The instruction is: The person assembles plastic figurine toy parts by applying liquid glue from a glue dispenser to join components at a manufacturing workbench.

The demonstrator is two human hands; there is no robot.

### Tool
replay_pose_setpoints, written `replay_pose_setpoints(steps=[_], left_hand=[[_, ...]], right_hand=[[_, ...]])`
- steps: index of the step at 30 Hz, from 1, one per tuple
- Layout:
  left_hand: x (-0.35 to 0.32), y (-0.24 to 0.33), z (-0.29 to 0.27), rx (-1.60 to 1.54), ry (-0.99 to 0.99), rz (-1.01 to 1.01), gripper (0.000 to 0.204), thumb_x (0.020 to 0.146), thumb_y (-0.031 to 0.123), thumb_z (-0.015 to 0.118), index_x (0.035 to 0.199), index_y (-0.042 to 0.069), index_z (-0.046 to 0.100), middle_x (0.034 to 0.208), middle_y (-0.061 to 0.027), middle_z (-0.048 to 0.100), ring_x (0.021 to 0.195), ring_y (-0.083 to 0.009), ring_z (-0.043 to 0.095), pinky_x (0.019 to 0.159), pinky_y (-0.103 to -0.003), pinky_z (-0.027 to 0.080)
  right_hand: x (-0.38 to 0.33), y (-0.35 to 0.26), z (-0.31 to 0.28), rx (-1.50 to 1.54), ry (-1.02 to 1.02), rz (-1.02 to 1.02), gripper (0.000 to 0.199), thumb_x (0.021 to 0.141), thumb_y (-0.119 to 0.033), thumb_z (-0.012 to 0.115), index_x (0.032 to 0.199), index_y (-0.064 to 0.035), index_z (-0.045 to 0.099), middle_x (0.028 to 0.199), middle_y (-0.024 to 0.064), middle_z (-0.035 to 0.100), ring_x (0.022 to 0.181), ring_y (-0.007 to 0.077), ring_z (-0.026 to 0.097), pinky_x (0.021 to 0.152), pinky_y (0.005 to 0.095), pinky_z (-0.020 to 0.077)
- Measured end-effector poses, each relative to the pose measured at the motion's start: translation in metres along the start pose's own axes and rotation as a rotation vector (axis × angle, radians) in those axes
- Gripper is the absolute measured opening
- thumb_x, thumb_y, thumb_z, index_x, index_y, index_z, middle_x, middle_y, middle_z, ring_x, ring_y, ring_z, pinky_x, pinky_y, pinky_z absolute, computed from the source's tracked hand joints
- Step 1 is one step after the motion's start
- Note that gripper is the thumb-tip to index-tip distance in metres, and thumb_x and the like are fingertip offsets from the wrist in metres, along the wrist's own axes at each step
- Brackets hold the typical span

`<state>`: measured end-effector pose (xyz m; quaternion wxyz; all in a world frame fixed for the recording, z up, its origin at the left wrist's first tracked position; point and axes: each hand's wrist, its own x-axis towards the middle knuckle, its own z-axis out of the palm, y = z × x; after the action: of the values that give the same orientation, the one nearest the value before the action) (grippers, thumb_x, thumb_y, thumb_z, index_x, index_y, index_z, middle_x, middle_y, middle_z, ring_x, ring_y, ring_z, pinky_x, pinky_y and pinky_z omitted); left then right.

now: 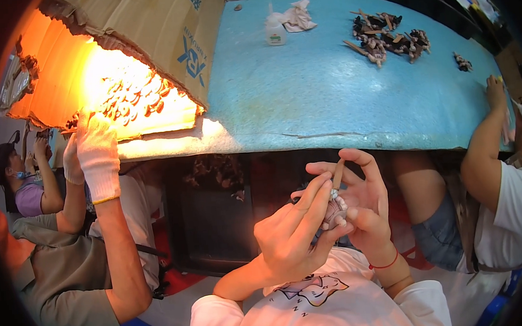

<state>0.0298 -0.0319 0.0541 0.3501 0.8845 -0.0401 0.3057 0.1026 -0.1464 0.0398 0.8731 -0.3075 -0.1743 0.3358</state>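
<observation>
In front of my chest I hold a small pinkish-grey figurine with a flat tan wooden stick standing up from its top. My left hand is closed, its fingertips pressed against the figurine's near side. From the other side my right hand, with a red cord at the wrist, cradles it between thumb and curled fingers. The fingers partly cover the figurine, so its finer shape is hidden. Both hands are just off the near edge of the blue-topped table.
Several similar figurines with sticks lie in a heap at the back right. A translucent bottle stands beside a crumpled cloth. At left, a co-worker's gloved hand is at a brightly lit cardboard box. Another person's arm is at right. A black bin sits below the table.
</observation>
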Motion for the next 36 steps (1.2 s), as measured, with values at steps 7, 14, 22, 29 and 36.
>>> replay_pose_setpoints(steps=[7,14,22,29,36], left_hand=[[0.006,0.009,-0.006,0.076,-0.09,-0.099,0.053,0.062,0.013,0.073,0.108,-0.008,0.056,0.1,-0.0211,0.061,0.059,-0.0207,0.058,0.053,-0.025,0.048],[0.011,0.008,-0.007,0.031,-0.094,-0.047,0.053,0.061,0.013,0.072,0.106,-0.008,0.057,0.098,-0.0206,0.061,0.058,-0.0203,0.054,0.053,-0.025,0.046],[-0.001,-0.002,0.005,-0.031,0.046,0.098,0.047,0.06,0.008,0.069,0.103,-0.007,0.059,0.104,-0.0185,0.06,0.055,-0.0198,0.048,0.045,-0.025,0.041],[-0.005,-0.006,0.009,-0.097,0.063,0.205,0.047,0.056,-0.001,0.06,0.101,-0.01,0.058,0.103,-0.0227,0.06,0.056,-0.0217,0.048,0.046,-0.026,0.041],[-0.006,-0.017,0.022,-0.194,0.137,0.275,0.053,0.05,-0.006,0.052,0.102,-0.011,0.056,0.102,-0.0249,0.059,0.058,-0.0237,0.05,0.046,-0.026,0.04]], right_hand=[[0.002,0.006,-0.003,0.068,0.017,-0.01,0.066,0.067,0.006,0.043,0.128,-0.0037,0.022,0.124,0.0289,0.039,0.105,0.0403,0.052,0.088,0.0463,0.0475],[0.002,0.008,-0.005,0.008,-0.023,-0.12,0.065,0.07,0.006,0.046,0.129,-0.0046,0.021,0.124,0.0284,0.037,0.109,0.0386,0.05,0.089,0.0448,0.0472],[-0.005,0.013,-0.009,-0.061,-0.126,-0.256,0.063,0.076,0.002,0.051,0.129,-0.0058,0.018,0.124,0.0283,0.037,0.111,0.0384,0.048,0.087,0.0435,0.048],[-0.007,0.01,-0.011,-0.261,-0.248,-0.429,0.062,0.077,0.003,0.051,0.129,-0.0078,0.02,0.124,0.0291,0.037,0.111,0.0385,0.048,0.088,0.0464,0.0455],[-0.01,0.003,-0.007,-0.395,-0.204,-0.463,0.063,0.075,0.005,0.048,0.13,-0.0084,0.021,0.122,0.0306,0.039,0.11,0.0388,0.048,0.088,0.0464,0.0452]])
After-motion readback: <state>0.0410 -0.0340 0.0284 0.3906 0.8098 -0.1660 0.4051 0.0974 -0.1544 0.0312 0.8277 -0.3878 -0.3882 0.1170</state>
